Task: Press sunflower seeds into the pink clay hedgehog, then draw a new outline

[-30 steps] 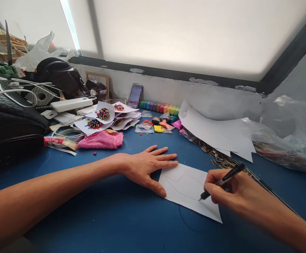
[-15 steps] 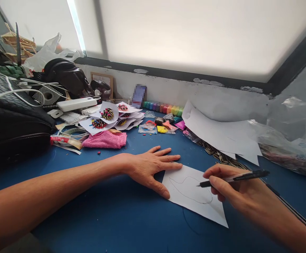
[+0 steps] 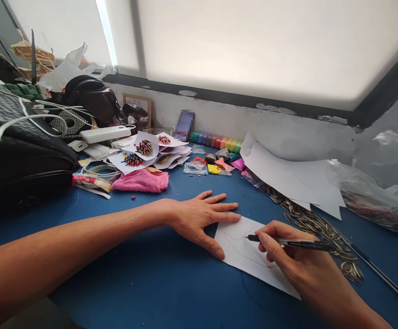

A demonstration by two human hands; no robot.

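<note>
A white sheet of paper (image 3: 233, 253) lies on the blue table, bearing a thin curved outline with a pointed tip at its left. My left hand (image 3: 202, 221) rests flat with fingers spread, its thumb and forefinger on the paper's left edge. In my right hand (image 3: 294, 256) is a black pen (image 3: 281, 241), pinched between thumb and fingers. The pen's tip is at the upper line of the outline, touching or just above the paper. My right hand covers the right part of the sheet and some of the drawing.
Sunflower seeds (image 3: 317, 228) lie spread right of the paper, beside a thin metal rod (image 3: 384, 269). Large white sheets (image 3: 288, 169) and a plastic bag (image 3: 380, 192) stand behind. Further left are clay packets (image 3: 215, 168), a pink cloth (image 3: 140, 181), seed-decorated papers (image 3: 135, 157) and a black bag (image 3: 23, 160).
My right hand has moved the pen left and slightly up, from inside the outline to its upper line. More of the seeds show now. My left hand keeps its place on the paper.
</note>
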